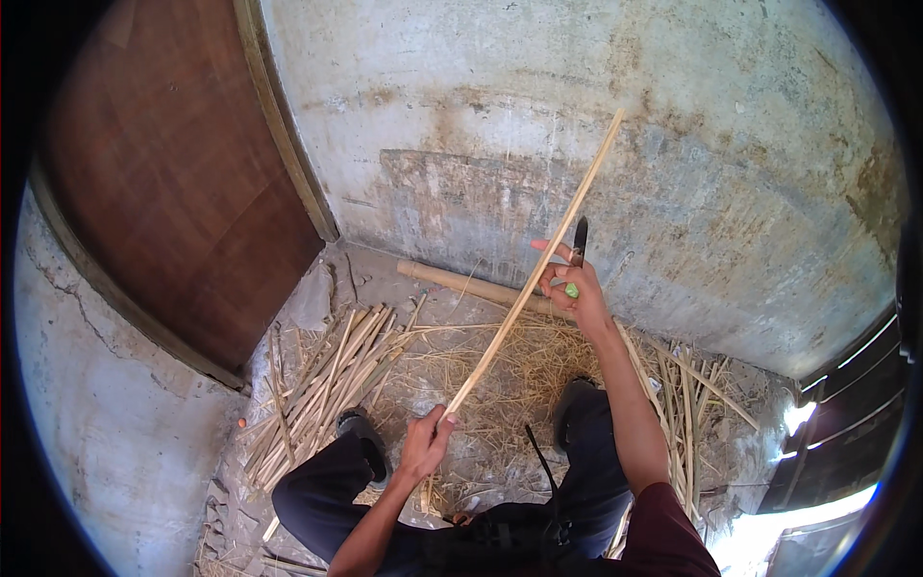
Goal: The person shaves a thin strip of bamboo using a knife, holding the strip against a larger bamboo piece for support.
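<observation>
"What are my hands doing?"

"Your left hand (424, 444) is closed around the lower end of a long pale strip (512, 320), low between your knees. The strip slants up and to the right, its far end free in front of the stained wall (481, 58)."

"And the right?"

"Your right hand (577, 290) is curled about a knife (582, 234), dark blade pointing up (a bit of green shows at your palm). One finger reaches out to the strip; I can't tell whether it touches."

"What's around me?"

"A heap of sticks (336, 383) lies on the floor to your left, and more sticks (688, 423) lie to your right. Straw-like shavings (534, 361) are strewn between them, and a thick pole (471, 283) lies along the foot of the wall."
</observation>
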A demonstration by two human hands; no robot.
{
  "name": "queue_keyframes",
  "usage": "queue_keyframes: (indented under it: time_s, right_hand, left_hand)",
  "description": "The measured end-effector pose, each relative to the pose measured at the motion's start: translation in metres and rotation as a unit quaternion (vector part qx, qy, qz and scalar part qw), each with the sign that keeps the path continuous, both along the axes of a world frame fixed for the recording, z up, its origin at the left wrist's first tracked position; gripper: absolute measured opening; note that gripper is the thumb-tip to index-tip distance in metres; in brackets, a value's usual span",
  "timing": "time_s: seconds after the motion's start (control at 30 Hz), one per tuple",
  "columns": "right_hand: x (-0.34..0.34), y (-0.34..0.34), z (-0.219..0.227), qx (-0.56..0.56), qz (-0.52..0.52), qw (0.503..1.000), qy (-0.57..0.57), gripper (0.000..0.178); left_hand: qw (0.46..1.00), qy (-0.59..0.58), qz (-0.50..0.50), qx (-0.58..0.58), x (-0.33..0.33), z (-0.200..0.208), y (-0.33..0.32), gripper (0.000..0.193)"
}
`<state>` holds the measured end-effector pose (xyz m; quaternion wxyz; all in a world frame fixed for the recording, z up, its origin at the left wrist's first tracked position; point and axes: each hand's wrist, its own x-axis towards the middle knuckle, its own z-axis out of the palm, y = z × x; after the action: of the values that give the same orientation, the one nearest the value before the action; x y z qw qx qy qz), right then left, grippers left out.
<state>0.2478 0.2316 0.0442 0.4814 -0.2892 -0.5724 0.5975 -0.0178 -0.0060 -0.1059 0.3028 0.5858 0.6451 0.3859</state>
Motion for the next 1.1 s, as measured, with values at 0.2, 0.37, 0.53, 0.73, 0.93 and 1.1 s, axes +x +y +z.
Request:
queue_keyframes:
  time_s: [0.2, 0.37, 0.53, 0.73, 0.93, 1.1]
  right_hand:
    - [-0.007, 0.003, -0.015, -0.025, -0.034, 0.998, -0.046, 0.046]
    - [-0.030, -0.007, -0.033, -0.033, -0.001, 0.995, -0.092, 0.046]
    - [-0.041, -0.014, -0.033, -0.046, 0.020, 0.995, -0.087, 0.042]
    - [-0.043, -0.019, -0.052, 0.061, -0.047, 0.988, -0.132, 0.064]
    - [-0.052, -0.037, -0.059, 0.082, -0.069, 0.958, -0.268, 0.065]
    - [-0.056, -0.051, -0.067, 0.191, -0.066, 0.938, -0.280, 0.046]
  left_hand:
    - [0.988, 0.019, -0.093, -0.124, -0.013, 0.024, 0.011, 0.034]
    - [0.997, 0.039, -0.065, 0.022, -0.001, 0.037, 0.019, 0.037]
    - [0.994, 0.049, -0.092, 0.010, -0.010, 0.009, 0.026, 0.025]
    - [0.999, 0.009, -0.041, 0.013, -0.002, 0.034, 0.031, 0.023]
    - [0.998, 0.024, 0.001, 0.052, -0.003, 0.031, 0.030, 0.023]
    - [0.998, 0.004, 0.045, 0.039, -0.010, 0.029, 0.033, 0.026]
